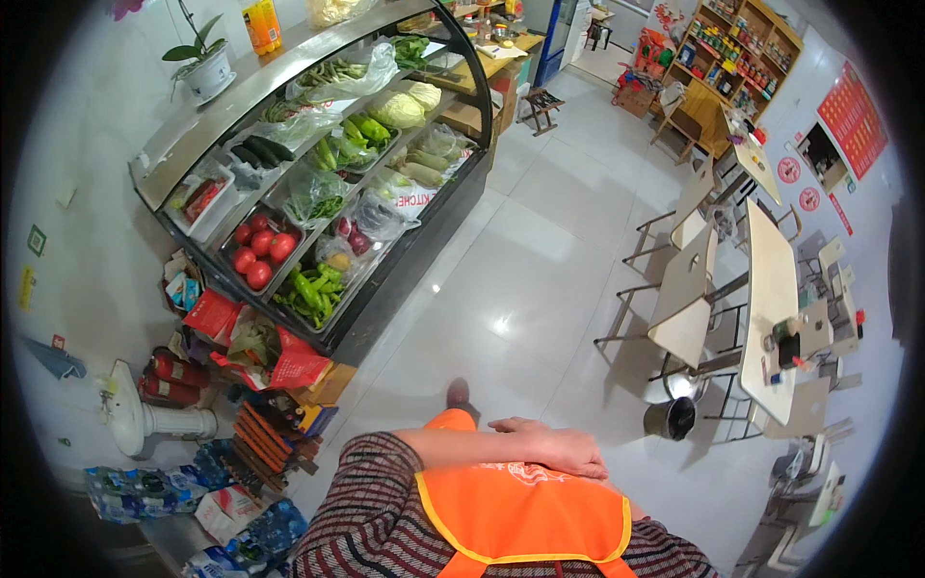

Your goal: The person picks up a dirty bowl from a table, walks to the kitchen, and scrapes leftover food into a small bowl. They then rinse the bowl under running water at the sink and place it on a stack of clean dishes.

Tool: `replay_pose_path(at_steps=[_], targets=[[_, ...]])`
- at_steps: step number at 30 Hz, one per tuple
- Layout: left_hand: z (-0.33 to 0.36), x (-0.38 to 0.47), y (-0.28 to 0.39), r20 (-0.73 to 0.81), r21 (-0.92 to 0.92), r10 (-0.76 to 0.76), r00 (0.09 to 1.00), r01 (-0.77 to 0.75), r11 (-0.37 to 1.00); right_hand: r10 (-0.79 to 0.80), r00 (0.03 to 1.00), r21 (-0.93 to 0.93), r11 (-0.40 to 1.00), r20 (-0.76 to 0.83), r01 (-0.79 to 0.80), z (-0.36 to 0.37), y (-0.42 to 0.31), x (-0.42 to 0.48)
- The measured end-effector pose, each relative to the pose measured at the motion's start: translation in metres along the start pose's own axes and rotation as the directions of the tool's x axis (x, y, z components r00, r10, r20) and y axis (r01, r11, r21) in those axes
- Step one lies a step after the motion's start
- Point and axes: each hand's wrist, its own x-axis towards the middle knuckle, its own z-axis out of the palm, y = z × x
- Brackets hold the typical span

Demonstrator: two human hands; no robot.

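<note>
My left hand (574, 451) lies across the front of my body, over my right wrist or forearm. Its fingers bend downward there, and whether they grip is not clear. Behind the left forearm, my right hand (514, 425) points to the left with its fingers stretched out and nothing seen in them. The rest of that hand is hidden. An orange apron (527, 513) with yellow trim covers my chest below both hands. One dark red shoe (457, 392) shows on the tiled floor (498, 303) ahead.
A glass-fronted display case (415, 278) holds tomatoes (264, 249), green peppers (311, 292) and cabbages (397, 108) on the left. Tables (766, 318) and chairs (683, 318) line the right, beside a bin (670, 419). A pedestal sink (130, 415) and bottled-water packs (159, 491) stand lower left.
</note>
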Motion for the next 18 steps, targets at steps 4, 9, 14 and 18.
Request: replay_pose_path(at_steps=[4,9,14,18], targets=[[-0.074,0.032,-0.017,0.028,-0.046,-0.002,1.000,0.003,0.999,0.028,0.983,0.147,0.989,-0.181,-0.001,-0.065,-0.005,0.012],[-0.127,0.087,-0.047,0.134,-0.029,0.070,0.988,-0.067,0.997,0.061,0.960,0.218,0.976,-0.273,0.000,-0.146,-0.008,0.022],[-0.199,0.147,-0.081,0.094,-0.033,0.018,0.995,-0.015,0.999,0.008,0.979,0.126,0.992,-0.204,0.018,-0.251,-0.007,0.054],[-0.280,0.193,-0.078,-0.033,0.154,-0.077,0.997,0.081,0.985,0.095,0.991,-0.526,0.841,-0.092,-0.129,-0.347,-0.001,0.112]])
